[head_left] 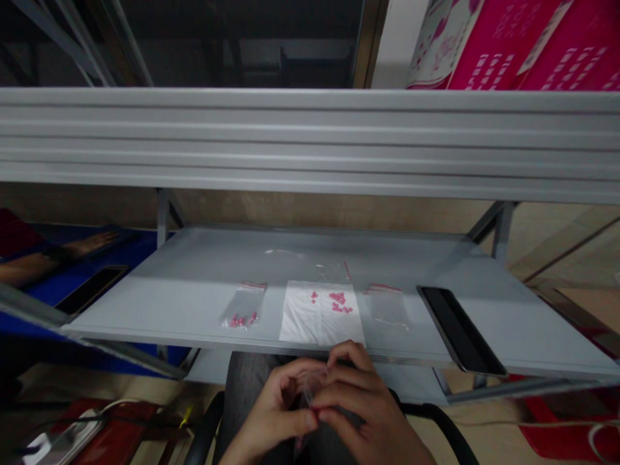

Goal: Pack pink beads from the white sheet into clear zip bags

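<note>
Over my lap, just below the table's front edge, my left hand [274, 413] and my right hand [364, 407] pinch a small clear plastic bag [307, 392] between them. A hint of pink shows low in this bag; its contents are mostly hidden by my fingers. On the table in front lies a white napkin [303, 320] with several small pink beads [338, 298] on it. Left of the napkin is a clear zip bag [247, 300] with several pink beads at its bottom. To the right lies a flat zip bag [387, 305] with no beads visible inside.
Behind the napkin is another clear bag [333, 270] with a red strip. A dark tablet or phone [460, 329] overhangs the front edge of the grey table [194, 278]. A shelf beam [310, 142] crosses above. Another person's arm [33, 266] rests on a blue surface at left.
</note>
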`<state>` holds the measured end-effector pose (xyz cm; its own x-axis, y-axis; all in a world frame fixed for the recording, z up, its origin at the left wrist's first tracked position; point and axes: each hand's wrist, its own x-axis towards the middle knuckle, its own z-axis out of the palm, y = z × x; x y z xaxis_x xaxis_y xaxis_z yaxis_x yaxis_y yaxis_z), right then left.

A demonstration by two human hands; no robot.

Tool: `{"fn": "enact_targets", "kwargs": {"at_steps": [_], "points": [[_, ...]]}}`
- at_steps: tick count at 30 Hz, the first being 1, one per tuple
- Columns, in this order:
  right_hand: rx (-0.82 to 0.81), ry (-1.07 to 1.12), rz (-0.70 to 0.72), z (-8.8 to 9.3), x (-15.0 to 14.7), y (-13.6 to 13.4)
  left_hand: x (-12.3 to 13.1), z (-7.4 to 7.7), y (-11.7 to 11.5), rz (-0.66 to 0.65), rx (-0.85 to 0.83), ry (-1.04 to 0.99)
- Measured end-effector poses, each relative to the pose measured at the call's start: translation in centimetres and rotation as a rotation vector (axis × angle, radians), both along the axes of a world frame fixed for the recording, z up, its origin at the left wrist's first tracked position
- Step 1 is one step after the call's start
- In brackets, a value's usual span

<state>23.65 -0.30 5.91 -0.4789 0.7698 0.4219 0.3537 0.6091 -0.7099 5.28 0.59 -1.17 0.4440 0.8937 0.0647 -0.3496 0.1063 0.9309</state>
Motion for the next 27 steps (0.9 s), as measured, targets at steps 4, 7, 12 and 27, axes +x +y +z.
{"fn": "enact_targets", "kwargs": {"at_steps": [4,7,12,27], "points": [[0.03,0.003,-0.005,0.1,-0.2,0.0,0.1,0.7,0.2,0.036,0.01,0.021],[0.026,0.101,-0.037,0.3,-0.2,-0.1,0.1,1.7,0.4,0.115,0.071,0.068],[-0.169,0.496,-0.268,-1.1,0.4,0.3,-1.0,3.5,1.6,0.287,0.238,0.257],[-0.356,0.846,-0.685,-5.1,-5.7,11.8,-2.5,8.8,13.7,0.068,0.917,1.317]]}}
